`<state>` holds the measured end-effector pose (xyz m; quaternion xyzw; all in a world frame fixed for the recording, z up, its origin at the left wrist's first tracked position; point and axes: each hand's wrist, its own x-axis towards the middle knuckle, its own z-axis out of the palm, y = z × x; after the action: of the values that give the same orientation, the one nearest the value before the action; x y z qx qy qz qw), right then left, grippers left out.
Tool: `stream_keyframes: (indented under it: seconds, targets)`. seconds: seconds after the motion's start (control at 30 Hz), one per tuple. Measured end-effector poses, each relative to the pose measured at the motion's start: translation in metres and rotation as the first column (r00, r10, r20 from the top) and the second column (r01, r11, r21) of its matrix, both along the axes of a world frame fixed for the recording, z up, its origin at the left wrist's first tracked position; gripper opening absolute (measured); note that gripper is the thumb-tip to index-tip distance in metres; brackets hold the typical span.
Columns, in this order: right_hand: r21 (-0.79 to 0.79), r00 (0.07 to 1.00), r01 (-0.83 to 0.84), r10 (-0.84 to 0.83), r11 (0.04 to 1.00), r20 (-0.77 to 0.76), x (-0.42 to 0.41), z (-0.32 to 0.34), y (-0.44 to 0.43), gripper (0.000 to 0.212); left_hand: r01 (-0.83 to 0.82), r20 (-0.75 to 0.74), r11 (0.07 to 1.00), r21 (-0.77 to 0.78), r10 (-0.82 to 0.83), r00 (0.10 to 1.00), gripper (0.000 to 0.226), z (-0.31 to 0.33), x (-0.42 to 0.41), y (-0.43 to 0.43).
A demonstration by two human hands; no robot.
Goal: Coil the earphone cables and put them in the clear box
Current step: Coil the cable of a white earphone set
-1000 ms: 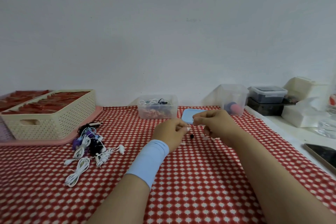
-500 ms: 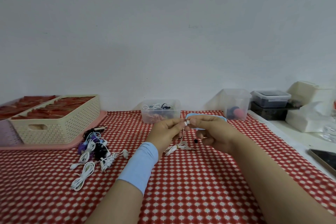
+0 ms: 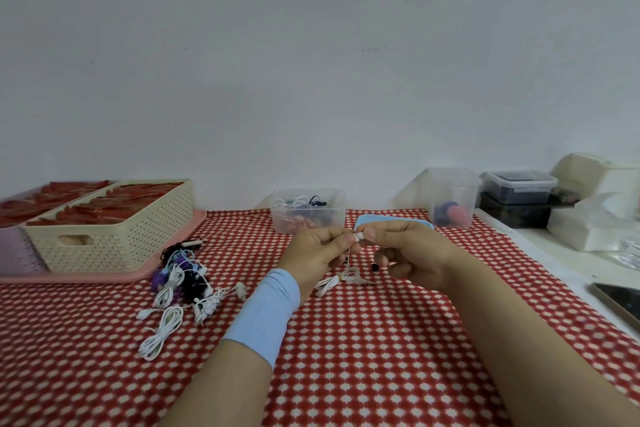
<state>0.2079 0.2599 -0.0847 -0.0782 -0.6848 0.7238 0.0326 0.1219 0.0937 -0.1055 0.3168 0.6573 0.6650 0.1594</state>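
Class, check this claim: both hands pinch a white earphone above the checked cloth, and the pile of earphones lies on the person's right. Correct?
No. The head view shows the pile of earphones on the person's left, before the cream basket. The left hand and right hand do pinch a white earphone above the checked cloth.

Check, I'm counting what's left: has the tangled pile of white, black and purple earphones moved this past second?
No. The tangled pile of earphones still lies just off the pink plastic tray's front right corner.
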Motion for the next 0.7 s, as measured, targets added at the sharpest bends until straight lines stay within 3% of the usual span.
stream_keyframes:
  seconds: [0.27, 0.47, 0.7]
  targets:
    - [0.043, 1.000, -0.011, 0.011, 0.999, 0.002, -0.0012, -0.0020, 0.0003, 0.017, 0.054, 0.076, 0.998, 0.029, -0.056, 0.996, 0.014, -0.0019, 0.0007, -0.0004]
    - [0.177, 0.997, 0.019, -0.031, 0.984, 0.066, -0.0001, -0.0033, 0.0023, 0.014, 0.019, 0.003, 0.995, -0.094, -0.019, 1.000, 0.012, -0.0056, -0.0006, -0.0007]
    - [0.321, 0.982, 0.182, -0.156, 0.929, -0.104, 0.0031, 0.0000, -0.0058, 0.013, -0.075, 0.014, 0.993, -0.092, 0.076, 0.997, 0.012, -0.0042, -0.0006, 0.0021]
